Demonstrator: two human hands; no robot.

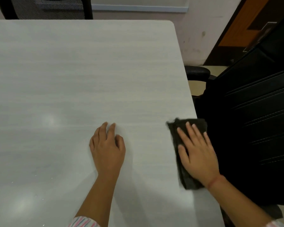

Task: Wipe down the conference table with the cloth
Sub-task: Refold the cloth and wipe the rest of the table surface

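Two hands are on the conference table [80, 71]: the right hand [197, 149] presses the dark cloth [184, 176] flat-fingered at the right edge, the left hand [107, 148] rests loosely curled (holding nothing). How much is already wiped I cannot tell; most of the tabletop probably remains.

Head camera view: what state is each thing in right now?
Conference table: glossy, showing light glare.
Cloth: folded, lying flat at the table's right edge, under the right hand.
Right hand: fingers straight, pressing on the cloth.
Left hand: fingers loosely bent, resting on the table, holding nothing.
Black office chair: standing close by the table's right side.
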